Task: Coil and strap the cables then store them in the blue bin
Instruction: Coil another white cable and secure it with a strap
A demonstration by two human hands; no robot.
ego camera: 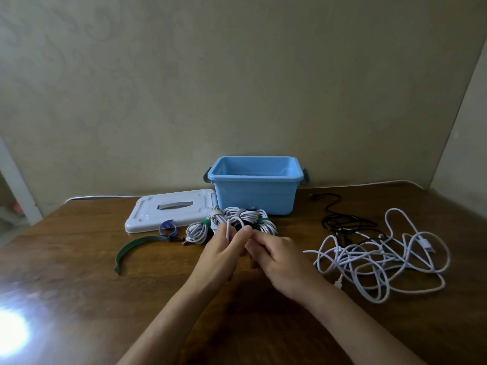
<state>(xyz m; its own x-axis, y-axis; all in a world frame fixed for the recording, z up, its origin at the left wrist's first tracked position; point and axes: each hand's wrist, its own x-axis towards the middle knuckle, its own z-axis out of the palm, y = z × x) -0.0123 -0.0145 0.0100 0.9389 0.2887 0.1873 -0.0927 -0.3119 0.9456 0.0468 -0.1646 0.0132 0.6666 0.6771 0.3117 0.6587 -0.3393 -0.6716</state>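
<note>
Fingers point(238, 239) above wooden table point(79, 299)

The room looks dim and a bit grey-green to me. A big white glare point(11, 330) burns on the shiny table point(79, 299) at the bottom left, so bright that I cannot see the wood there. The wall point(237, 75) is lit softly and evenly, with faint blotchy marks. My picture is soft all over, not crisp. The left hand point(224, 251) and right hand point(276, 255) look smeared, and their fingers are blurry. Straight lines bend near the edges, and the table's far edge curves like a bow.
</note>
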